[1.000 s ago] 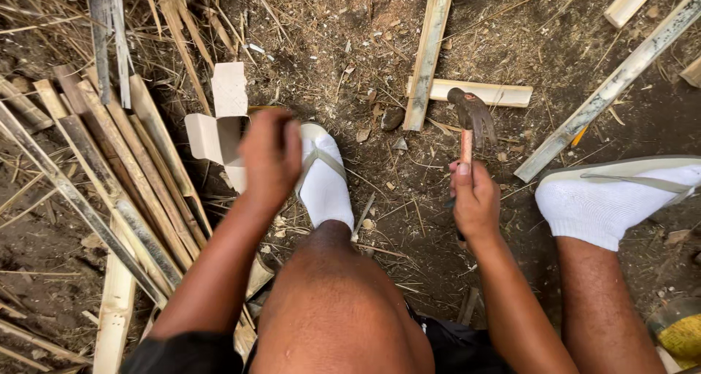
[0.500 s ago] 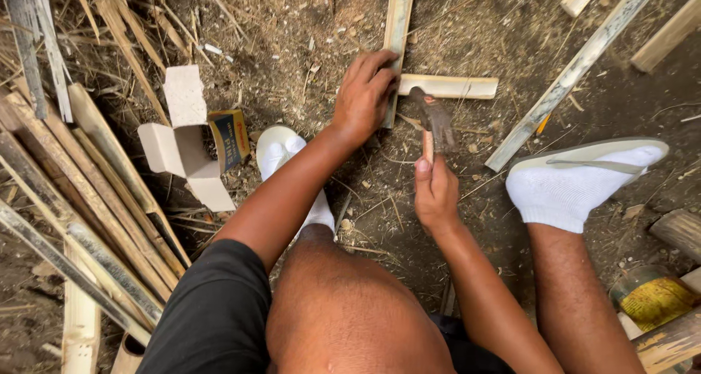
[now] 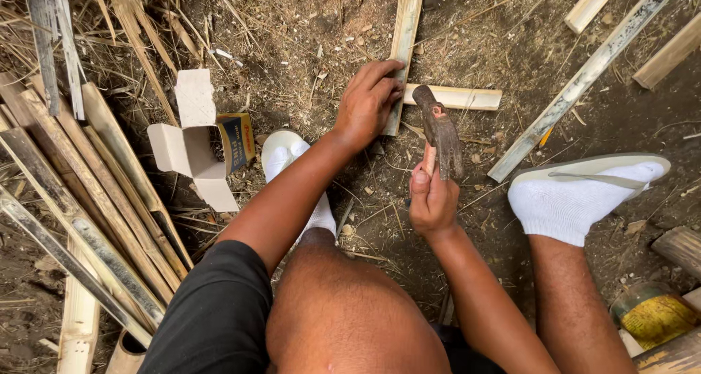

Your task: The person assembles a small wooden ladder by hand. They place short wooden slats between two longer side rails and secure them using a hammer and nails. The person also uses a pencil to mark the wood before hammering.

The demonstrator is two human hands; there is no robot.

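The left hand (image 3: 369,100) rests fingers-down on a split bamboo strip (image 3: 404,49), whose long axis runs near to far, tilting slightly right at the far end. The right hand (image 3: 432,199) is clenched around the handle of a dark, rusty tool (image 3: 442,133), probably a hammer, its head pointing far. A shorter bamboo piece (image 3: 460,96) lies crosswise just right. An open cardboard box (image 3: 193,144) sits left.

You see a dark brown, rust-mottled hammer head (image 3: 440,131). Left of it lies a white box (image 3: 191,140) with a navy-and-yellow panel. Right of it: white sock (image 3: 562,206), pale bamboo strip (image 3: 584,78) blotched grey.
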